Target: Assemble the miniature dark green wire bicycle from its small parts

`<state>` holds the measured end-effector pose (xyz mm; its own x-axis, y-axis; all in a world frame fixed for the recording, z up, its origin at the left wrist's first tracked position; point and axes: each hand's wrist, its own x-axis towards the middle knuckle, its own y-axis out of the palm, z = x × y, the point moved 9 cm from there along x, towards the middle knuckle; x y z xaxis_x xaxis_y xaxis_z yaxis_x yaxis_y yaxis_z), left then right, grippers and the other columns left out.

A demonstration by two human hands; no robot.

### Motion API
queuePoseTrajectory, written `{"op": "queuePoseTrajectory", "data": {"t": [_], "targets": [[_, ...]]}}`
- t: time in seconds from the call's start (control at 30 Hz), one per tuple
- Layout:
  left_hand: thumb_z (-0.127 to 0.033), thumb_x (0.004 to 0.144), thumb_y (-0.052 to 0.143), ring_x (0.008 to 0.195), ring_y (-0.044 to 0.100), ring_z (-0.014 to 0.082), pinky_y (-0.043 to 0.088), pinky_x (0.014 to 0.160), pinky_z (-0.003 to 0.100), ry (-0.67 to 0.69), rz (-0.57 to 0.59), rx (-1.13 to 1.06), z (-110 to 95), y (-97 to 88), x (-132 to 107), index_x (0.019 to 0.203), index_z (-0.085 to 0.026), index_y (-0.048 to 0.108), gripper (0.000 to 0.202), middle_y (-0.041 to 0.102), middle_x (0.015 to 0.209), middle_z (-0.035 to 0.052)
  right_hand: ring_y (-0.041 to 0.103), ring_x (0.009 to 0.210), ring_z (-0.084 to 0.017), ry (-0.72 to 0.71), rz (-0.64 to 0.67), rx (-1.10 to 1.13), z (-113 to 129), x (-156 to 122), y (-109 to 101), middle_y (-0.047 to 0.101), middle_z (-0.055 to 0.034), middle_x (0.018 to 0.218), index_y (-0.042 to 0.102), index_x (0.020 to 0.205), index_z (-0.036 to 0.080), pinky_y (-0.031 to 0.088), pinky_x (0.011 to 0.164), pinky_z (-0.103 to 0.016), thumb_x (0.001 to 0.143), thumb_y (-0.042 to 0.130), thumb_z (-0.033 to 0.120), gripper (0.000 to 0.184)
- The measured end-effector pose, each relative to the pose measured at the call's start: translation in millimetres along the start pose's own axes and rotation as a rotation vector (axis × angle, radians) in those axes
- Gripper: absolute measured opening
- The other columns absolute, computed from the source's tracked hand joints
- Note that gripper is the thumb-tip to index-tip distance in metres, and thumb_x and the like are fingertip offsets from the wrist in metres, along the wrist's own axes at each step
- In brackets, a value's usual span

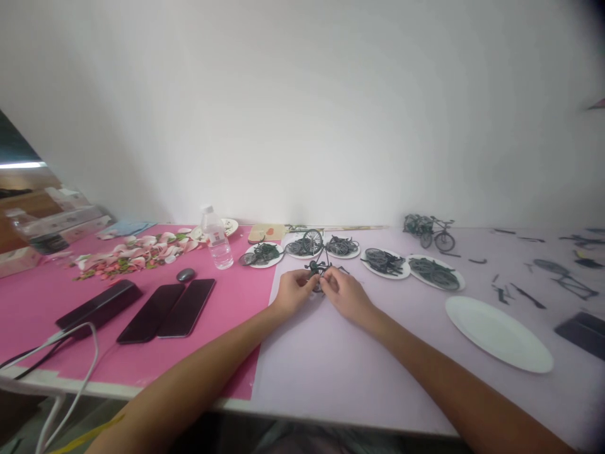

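Both hands meet at the middle of the table around a small dark model bicycle. My left hand pinches it from the left side with thumb and fingers. From the right, my right hand grips it with fingertips close to the left ones. The fingers hide much of the model's lower part. Just beyond the hands, white plates hold dark bicycle parts: one plate at the left, others near the middle, and another plate at the right. Wheels show among the parts.
An empty oval white plate lies at right, near loose dark parts. Assembled model bicycles stand by the wall. On the pink left side are two phones, a power bank, a water bottle and pink petals.
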<state>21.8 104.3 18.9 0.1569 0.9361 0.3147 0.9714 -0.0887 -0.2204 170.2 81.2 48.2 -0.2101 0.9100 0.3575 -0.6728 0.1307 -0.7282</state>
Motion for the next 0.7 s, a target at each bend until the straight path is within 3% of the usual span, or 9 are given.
{"op": "queuePoseTrajectory", "data": {"t": [0.27,0.53,0.7], "targets": [[-0.055,0.089,0.068,0.065,0.065,0.0177,0.044,0.056,0.023,-0.015,0.021,-0.031,0.7,1.3,-1.2,0.074,-0.014,0.069,0.043,0.071,0.072,0.0055,0.059,0.065,-0.018,-0.019,0.022,0.016,1.5,0.1,0.8,0.068,-0.0020,0.074,0.056,0.075,0.022,0.035,0.061,-0.027,0.103,0.047,0.042,0.036],[-0.058,0.087,0.069,0.068,0.066,0.0198,0.047,0.059,0.025,-0.023,0.001,-0.025,-1.2,0.0,-1.6,0.079,-0.013,0.073,0.046,0.072,0.072,0.0071,0.056,0.059,-0.016,0.006,0.016,0.019,-1.3,-1.8,0.2,0.062,0.0028,0.063,0.059,0.086,0.023,0.033,0.058,-0.026,0.093,0.060,0.035,0.014],[-0.055,0.089,0.068,0.064,0.063,0.0167,0.043,0.057,0.023,-0.022,0.013,-0.019,-1.3,1.6,-1.3,0.075,-0.014,0.070,0.043,0.071,0.072,0.0053,0.052,0.056,-0.016,0.000,0.014,0.040,-0.7,-0.7,0.7,0.061,0.0014,0.062,0.057,0.076,0.023,0.032,0.056,-0.027,0.097,0.055,0.038,0.026]]}}
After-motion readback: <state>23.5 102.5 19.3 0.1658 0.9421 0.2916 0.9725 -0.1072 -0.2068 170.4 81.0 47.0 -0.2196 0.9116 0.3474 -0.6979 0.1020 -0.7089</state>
